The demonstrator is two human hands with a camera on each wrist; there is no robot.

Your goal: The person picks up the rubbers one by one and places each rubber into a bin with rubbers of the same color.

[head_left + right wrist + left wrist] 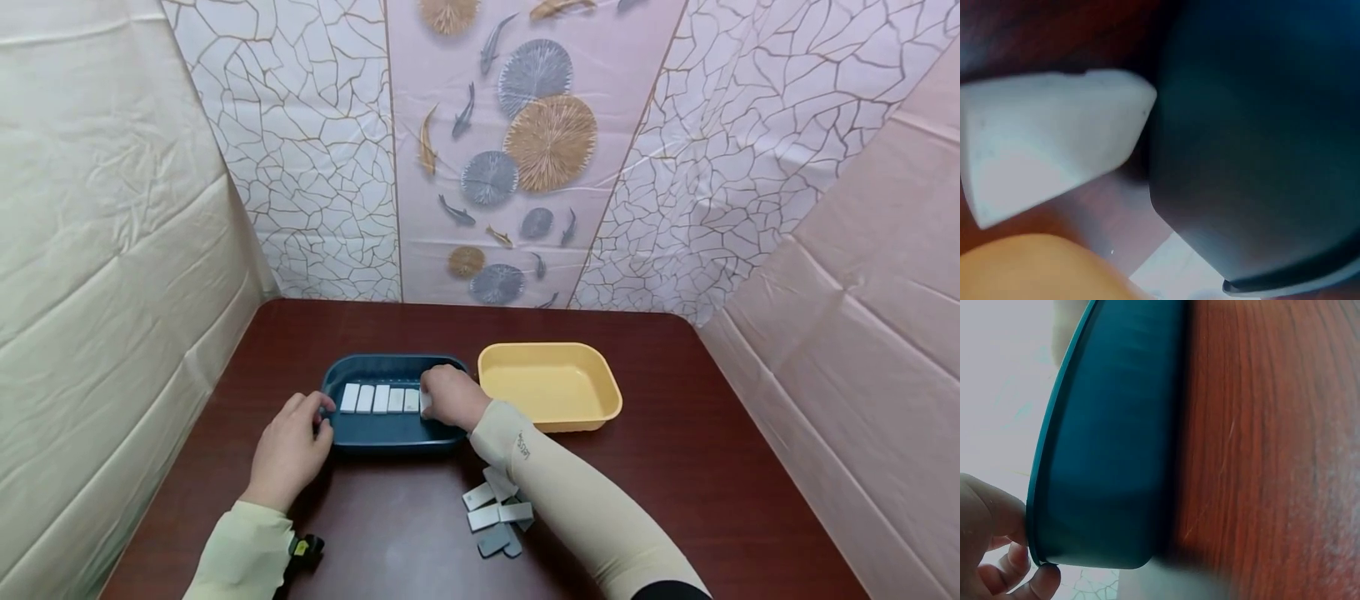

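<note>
A dark blue plastic tray (pixel 397 432) holds a row of several white rectangular tiles (pixel 381 398). My left hand (pixel 291 450) is at the tray's left end; in the left wrist view its thumb and fingers pinch the tray's rim (pixel 1036 481). Reaching into the tray from the right, my right hand (pixel 454 395) pinches a white tile (pixel 425 402) at the right end of the row. Its fingertips are partly hidden behind the hand. In front of the tray, under the right forearm, lies a loose pile of grey and white tiles (pixel 485 518).
A yellow plastic basin (pixel 550 423) stands to the right of the blue tray. Both are on a dark reddish-brown table (pixel 675 467). Patterned cloth (pixel 330 167) hangs behind the table, and pale padded cloth (pixel 112 292) borders its left side.
</note>
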